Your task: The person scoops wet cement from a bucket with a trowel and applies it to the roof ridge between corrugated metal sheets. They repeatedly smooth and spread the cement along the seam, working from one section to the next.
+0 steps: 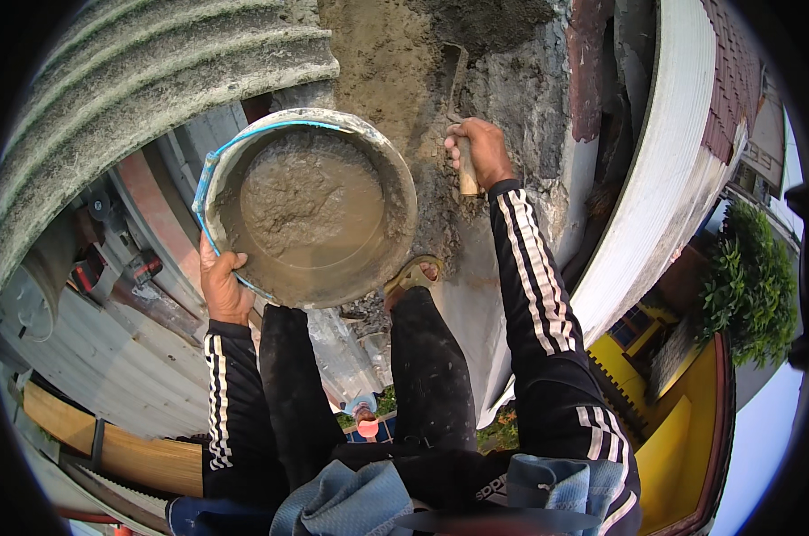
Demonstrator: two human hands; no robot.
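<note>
Nearest the camera, blue cloth (342, 502), well back from all fingers; left fingers (229, 262) clamped on rim of bucket (399, 189), wet mortar (310, 196) inside, ahead and right of them; right fingers (467, 131) wrapped round wooden handle of trowel (468, 177), metal end beyond them.

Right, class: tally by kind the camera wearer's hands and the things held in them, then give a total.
Left hand and right hand: 2
Bucket: 1
Trowel: 1
Total: 4
</note>
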